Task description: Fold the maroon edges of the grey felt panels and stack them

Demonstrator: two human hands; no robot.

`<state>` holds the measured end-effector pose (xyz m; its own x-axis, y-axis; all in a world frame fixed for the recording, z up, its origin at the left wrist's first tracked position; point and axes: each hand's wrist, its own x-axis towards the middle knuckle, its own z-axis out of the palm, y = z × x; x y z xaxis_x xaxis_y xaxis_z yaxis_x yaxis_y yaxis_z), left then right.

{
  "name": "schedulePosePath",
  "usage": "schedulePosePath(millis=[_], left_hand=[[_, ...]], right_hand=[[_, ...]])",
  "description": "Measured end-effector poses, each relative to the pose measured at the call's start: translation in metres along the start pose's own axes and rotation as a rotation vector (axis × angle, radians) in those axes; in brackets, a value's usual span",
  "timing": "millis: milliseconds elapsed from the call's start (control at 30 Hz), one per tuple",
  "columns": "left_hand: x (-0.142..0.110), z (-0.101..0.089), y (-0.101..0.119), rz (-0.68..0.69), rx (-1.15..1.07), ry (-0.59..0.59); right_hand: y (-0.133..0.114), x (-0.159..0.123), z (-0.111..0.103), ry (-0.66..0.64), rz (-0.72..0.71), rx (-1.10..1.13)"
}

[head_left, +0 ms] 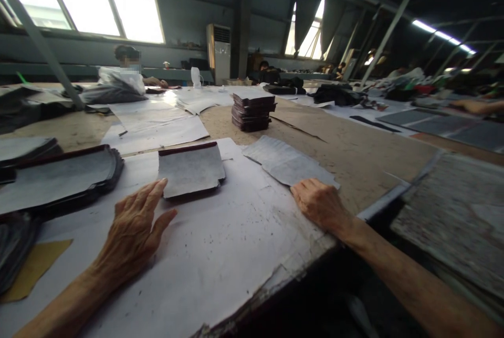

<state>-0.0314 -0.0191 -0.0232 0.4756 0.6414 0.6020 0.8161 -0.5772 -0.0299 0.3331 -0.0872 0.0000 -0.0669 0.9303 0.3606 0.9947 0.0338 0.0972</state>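
My left hand (137, 222) lies over the white paper with its fingers stretched out. Its fingertips touch the near left corner of a grey-backed panel (192, 170), which has a dark red folded strip along its far edge. On the right, my right hand (318, 204) is curled at the near edge of a thin pale grey sheet (289, 159). Its fingers are closed on that edge, with the fingertips hidden beneath the hand. Left of my left hand sits a stack of larger grey panels with dark edges (66, 175).
A neat stack of dark red pieces (253, 111) stands farther back on the brown table top (354, 144). Brown card (39, 267) lies at lower left. The table edge drops off at lower right, beside a mottled grey board (452, 217). A person (128, 60) sits across the table.
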Motion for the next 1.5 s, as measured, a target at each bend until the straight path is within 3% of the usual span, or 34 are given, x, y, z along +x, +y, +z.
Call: schedulePosePath(millis=[200,400,500,633,867,1133,1333,1500], left_hand=[[-0.003,-0.001,-0.003,0.093,-0.034,0.049],[0.006,-0.004,0.005,0.339,-0.163,0.044],[0.023,-0.002,0.027,0.439,-0.255,-0.023],[0.05,0.008,0.071,0.486,-0.423,-0.138],[0.083,0.029,0.14,0.554,-0.583,-0.319],[0.096,0.036,0.158,0.529,-0.601,-0.362],[0.107,0.041,0.174,0.608,-0.55,-0.357],[0.108,0.044,0.184,0.586,-0.492,-0.36]], right_hand=[[0.025,0.008,-0.003,-0.013,-0.019,0.158],[0.042,0.006,-0.006,-0.097,-0.022,0.406],[0.051,0.005,-0.005,-0.138,0.011,0.505],[0.054,0.006,-0.006,-0.168,0.024,0.533],[0.031,0.009,-0.001,-0.022,0.045,0.312],[0.033,0.01,-0.004,-0.017,-0.148,0.227],[0.03,0.017,0.012,0.04,-0.05,0.223],[0.033,0.02,0.016,0.046,0.074,0.282]])
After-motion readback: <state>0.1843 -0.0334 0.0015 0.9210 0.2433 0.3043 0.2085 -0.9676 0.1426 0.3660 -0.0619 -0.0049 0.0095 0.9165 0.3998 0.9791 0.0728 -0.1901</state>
